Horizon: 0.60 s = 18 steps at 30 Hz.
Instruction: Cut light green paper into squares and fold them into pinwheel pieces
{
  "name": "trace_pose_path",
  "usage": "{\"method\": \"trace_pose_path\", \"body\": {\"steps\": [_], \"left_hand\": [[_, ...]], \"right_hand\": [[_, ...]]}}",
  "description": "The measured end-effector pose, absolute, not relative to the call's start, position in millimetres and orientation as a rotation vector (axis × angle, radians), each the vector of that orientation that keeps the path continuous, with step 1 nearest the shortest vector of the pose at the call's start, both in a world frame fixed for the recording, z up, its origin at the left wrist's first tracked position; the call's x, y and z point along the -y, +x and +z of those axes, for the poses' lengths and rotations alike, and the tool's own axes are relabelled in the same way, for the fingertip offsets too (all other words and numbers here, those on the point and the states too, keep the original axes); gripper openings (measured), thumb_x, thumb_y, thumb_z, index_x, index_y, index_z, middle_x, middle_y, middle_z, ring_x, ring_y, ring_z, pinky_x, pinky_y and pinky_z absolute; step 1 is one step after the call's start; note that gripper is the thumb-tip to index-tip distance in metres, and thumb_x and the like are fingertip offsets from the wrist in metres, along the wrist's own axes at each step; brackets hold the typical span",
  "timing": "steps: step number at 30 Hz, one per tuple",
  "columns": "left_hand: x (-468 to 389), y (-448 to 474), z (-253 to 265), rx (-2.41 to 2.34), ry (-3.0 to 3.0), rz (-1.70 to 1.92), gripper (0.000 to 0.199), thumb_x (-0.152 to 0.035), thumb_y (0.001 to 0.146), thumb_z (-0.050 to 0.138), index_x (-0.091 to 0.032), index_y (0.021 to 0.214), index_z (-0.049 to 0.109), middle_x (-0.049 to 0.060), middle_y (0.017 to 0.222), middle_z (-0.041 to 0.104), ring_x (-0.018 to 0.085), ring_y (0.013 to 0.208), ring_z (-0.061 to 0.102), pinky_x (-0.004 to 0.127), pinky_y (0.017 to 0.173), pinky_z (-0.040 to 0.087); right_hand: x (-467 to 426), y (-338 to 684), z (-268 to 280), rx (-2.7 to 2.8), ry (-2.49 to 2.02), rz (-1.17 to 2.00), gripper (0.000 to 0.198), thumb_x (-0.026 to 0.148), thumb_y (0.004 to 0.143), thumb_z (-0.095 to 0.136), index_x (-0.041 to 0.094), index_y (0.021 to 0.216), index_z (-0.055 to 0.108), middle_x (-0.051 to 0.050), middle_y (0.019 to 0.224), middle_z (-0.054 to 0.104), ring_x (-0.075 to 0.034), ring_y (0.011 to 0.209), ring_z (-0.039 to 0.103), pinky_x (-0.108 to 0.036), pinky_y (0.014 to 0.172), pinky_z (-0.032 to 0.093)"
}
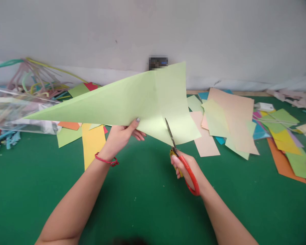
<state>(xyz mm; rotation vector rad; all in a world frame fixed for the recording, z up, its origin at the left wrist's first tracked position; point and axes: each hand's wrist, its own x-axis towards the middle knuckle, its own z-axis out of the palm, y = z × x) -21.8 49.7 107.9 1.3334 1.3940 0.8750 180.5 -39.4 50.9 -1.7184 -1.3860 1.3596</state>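
Your left hand [123,134] pinches the big light green paper [132,97] at its bottom edge, thumb on top and other fingers under it. The paper is up above the green surface [142,214], with its long point to your left and a bend near the middle. Your right hand [190,161] has its fingers around the handles of the scissors [194,183]. One blade shows in front of the paper, at the bottom edge; I cannot tell where the other is. The paper looks light, thin and floppy, easy to crease or rip. Pinch it softly near the blades, but keep your thumb clear.
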Motion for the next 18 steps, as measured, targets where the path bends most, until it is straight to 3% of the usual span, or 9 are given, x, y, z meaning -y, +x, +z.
{"method": "trace_pose_path", "body": {"steps": [10, 18], "left_hand": [[-49.5, -22.1, 107.7, -1.379, 1.325, 0.867, 0.043, -0.046, 0.081, 0.051, -0.015, 0.054, 0.062, 0.009, 0.056, 0.068, 0.019, 0.065, 0.067, 0.025, 0.065, 0.053], [-50.6, -22.0, 105.6, -1.38, 1.322, 0.868, 0.044, -0.046, 0.082, 0.051, -0.014, 0.054, 0.062, 0.007, 0.053, 0.067, 0.018, 0.064, 0.067, 0.025, 0.066, 0.053]], "right_hand": [[43.2, 185.5, 48.3, 1.379, -1.694, 1.367, 0.036, 0.052, 0.082, 0.046, 0.02, 0.066, 0.041, 0.007, 0.05, 0.039, -0.007, 0.036, 0.043, -0.02, 0.034, 0.04], [41.5, 179.2, 56.1, 1.282, -1.749, 1.386, 0.042, 0.059, 0.078, 0.046, 0.019, 0.062, 0.041, 0.006, 0.049, 0.04, -0.007, 0.033, 0.042, -0.019, 0.031, 0.037]]}}
